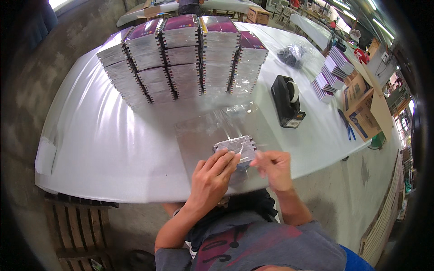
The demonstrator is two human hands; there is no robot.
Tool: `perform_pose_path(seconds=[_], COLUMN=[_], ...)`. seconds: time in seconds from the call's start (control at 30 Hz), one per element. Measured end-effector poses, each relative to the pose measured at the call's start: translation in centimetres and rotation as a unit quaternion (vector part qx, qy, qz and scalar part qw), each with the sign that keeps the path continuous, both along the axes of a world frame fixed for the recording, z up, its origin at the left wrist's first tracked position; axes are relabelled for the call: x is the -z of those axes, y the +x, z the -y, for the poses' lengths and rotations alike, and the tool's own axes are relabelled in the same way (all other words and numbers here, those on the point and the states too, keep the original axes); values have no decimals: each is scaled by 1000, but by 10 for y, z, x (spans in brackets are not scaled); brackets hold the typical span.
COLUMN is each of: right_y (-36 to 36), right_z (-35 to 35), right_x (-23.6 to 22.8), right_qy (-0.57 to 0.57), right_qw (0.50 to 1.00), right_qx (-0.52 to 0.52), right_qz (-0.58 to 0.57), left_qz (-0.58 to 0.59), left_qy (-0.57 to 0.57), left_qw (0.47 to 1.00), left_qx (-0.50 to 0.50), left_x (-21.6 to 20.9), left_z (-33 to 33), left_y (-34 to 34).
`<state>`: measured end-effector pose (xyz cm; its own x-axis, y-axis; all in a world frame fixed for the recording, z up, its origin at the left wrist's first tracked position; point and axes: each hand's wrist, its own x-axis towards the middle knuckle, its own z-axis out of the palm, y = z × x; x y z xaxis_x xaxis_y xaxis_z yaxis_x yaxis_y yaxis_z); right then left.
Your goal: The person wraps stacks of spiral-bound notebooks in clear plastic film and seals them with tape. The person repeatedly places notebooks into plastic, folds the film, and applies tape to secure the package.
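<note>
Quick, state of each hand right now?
Left hand: open, fingers resting on the silvery, rectangular, plastic-wrapped bundle.
Right hand: fingers curled near the bundle's right end; blurred, so any hold cannot be told.

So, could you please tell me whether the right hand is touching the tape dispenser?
Apart: the head view shows white tabletop between the right hand and the tape dispenser.

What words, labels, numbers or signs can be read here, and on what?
I won't copy wording; here's where I looked:
Grey shirt: large dark letters.
Cardboard box at right: print, mostly too small.
Purple-topped stacks: coloured print, too small.
Black tape dispenser: blurred label.
Small shiny pack: none legible.
</note>
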<state>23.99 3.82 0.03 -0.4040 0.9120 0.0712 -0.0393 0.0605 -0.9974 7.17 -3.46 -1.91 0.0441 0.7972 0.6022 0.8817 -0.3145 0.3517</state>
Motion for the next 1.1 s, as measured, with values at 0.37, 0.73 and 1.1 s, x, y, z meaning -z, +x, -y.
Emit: perform_pose_path(seconds=[0.37, 0.73, 1.1], right_y=[-24, -22, -18], right_z=[16, 22, 18], right_x=[14, 29, 61], right_qy=[-149, -191, -91], right_qw=[988, 979, 992], right_qx=[-45, -41, 32], right_qz=[-19, -58, 80], left_qz=[97, -30, 12], left_qy=[47, -89, -109], left_qw=[994, 995, 993], left_qx=[4, -23, 49], left_x=[18, -7, -27], left_z=[-5, 4, -9], left_y=[0, 6, -15])
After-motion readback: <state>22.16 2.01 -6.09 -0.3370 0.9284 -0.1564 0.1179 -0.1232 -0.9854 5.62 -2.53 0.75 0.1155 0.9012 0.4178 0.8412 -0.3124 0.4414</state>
